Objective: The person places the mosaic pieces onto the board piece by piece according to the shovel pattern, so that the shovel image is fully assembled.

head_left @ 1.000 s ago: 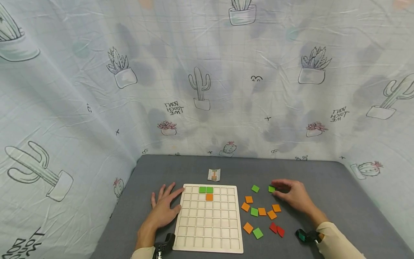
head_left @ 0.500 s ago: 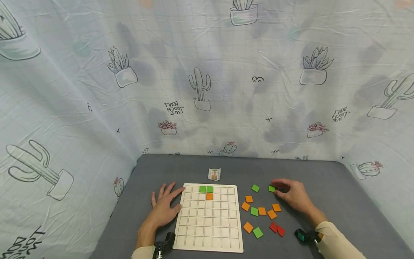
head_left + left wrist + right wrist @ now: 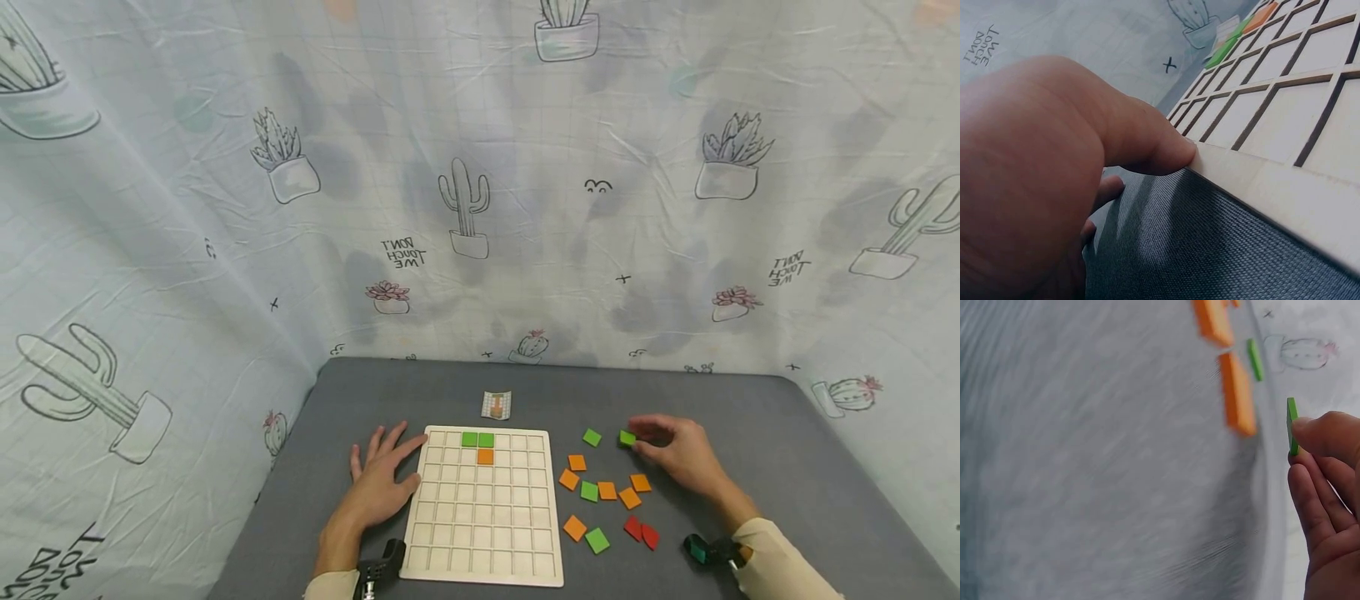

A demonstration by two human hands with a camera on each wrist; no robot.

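The right hand (image 3: pixel 681 450) pinches a green square tile (image 3: pixel 1292 426) between thumb and fingers, to the right of the other tiles. Spread out, the left hand (image 3: pixel 380 487) touches the left edge of a pale wooden grid board (image 3: pixel 483 512); in the left wrist view one fingertip (image 3: pixel 1179 153) rests against the board's rim. Two green tiles (image 3: pixel 477 439) lie side by side in the board's top row, with one orange tile (image 3: pixel 485 457) in the row below.
Several loose orange tiles (image 3: pixel 607 491) and green tiles (image 3: pixel 597 541) lie right of the board, with two red pieces (image 3: pixel 642 532) nearer the front. A small printed card (image 3: pixel 496 405) lies behind the board on the grey table (image 3: pixel 405 387). A patterned cloth (image 3: pixel 525 250) hangs beyond the table.
The green tile in the right hand has shifted slightly left and looks tilted now. The left hand and the board have stayed in place.
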